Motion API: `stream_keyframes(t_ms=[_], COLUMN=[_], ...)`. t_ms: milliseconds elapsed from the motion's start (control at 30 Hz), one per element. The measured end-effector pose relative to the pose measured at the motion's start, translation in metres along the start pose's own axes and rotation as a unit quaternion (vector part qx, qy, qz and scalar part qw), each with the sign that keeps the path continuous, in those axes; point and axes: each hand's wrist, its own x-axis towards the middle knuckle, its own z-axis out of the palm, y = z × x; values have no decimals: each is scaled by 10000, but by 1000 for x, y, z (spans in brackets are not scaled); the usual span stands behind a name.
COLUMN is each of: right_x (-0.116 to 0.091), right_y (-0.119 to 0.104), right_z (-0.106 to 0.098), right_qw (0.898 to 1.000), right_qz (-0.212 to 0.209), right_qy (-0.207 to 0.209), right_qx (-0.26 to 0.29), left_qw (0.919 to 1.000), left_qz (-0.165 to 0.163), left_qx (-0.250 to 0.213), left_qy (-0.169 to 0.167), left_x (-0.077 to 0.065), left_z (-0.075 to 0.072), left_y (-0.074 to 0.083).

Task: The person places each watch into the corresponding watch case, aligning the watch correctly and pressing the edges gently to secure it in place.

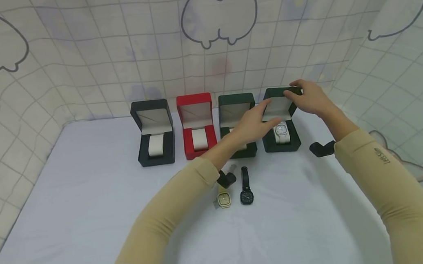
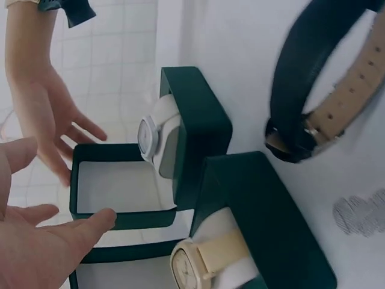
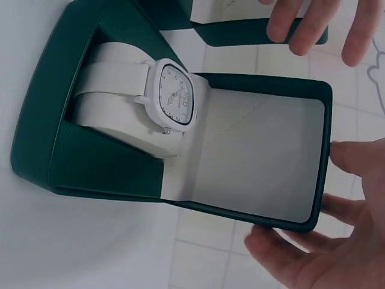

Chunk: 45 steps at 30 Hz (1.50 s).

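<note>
The rightmost dark green watch box (image 1: pixel 294 144) stands with its lid raised and a white watch (image 3: pixel 174 95) on its cushion. My right hand (image 1: pixel 310 97) touches the top corner of that lid, fingers spread along its edge in the right wrist view. My left hand (image 1: pixel 251 125) reaches across with extended fingers near the lid's left side and holds nothing. Beneath my left forearm, another green box (image 1: pixel 235 98) is partly hidden; a gold watch (image 2: pixel 189 265) sits on its cushion in the left wrist view.
A red box (image 1: pixel 193 99) and a black box (image 1: pixel 157 160) stand open to the left, each with a bare white cushion. On the white table lie a gold watch (image 1: pixel 224 199) and a black watch (image 1: pixel 247 195). Behind hangs a grid-patterned cloth (image 1: pixel 147 63).
</note>
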Motion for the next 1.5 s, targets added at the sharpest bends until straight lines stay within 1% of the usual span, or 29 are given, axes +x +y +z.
stream_keyframes(t_ms=[100, 200, 333, 467, 633, 800, 1033, 1167, 1500], right_x=[-1, -3, -3, -2, -3, -6, -11, -12, -21], right_y=[3, 4, 7, 9, 11, 13, 16, 17, 20], right_z=[-1, -4, -8, -8, -8, -7, -4, -2, 2], right_qw=[9997, 9987, 9957, 9924, 9899, 9881, 9887, 9891, 9918], right_qz=[17, 59, 211, 351, 436, 425, 357, 363, 172], right_qy=[-227, -402, -604, -678, -653, -594, -485, -436, -167], right_qx=[95, 302, 668, 963, 1178, 1354, 1372, 1357, 1256], left_qw=[9999, 9996, 9995, 9993, 9992, 9990, 9981, 9974, 9972], left_qz=[-29, -127, -218, -237, -241, -203, -289, -381, -375], left_qx=[80, 110, 74, 149, 98, 98, -268, -363, -219], left_qy=[114, 222, 236, 240, 305, 374, 477, 488, 612], left_x=[3, 4, 6, 9, 12, 14, 21, 24, 30], left_z=[2, 4, 7, 9, 11, 15, 18, 19, 26], left_y=[2, 5, 7, 7, 5, 1, -4, -7, -10])
